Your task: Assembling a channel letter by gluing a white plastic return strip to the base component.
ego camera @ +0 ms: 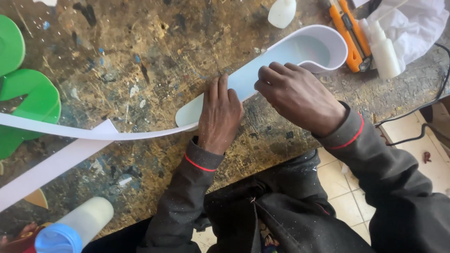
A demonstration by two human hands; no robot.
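While the white strip [262,70] runs slantwise across the workbench [140,61], low at my left and curling up at the far right, I press my left hand [219,117] flat on its near edge and my right hand [300,96], fingers bent, farther along toward the curl.

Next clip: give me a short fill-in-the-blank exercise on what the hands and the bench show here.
1. Both hands, left hand and right hand, press on a curved ____ plastic strip.
2. The utility knife near the glue bottle is ____.
3. The cut shapes at the bench's left edge are ____.

Missing words: white; orange; green
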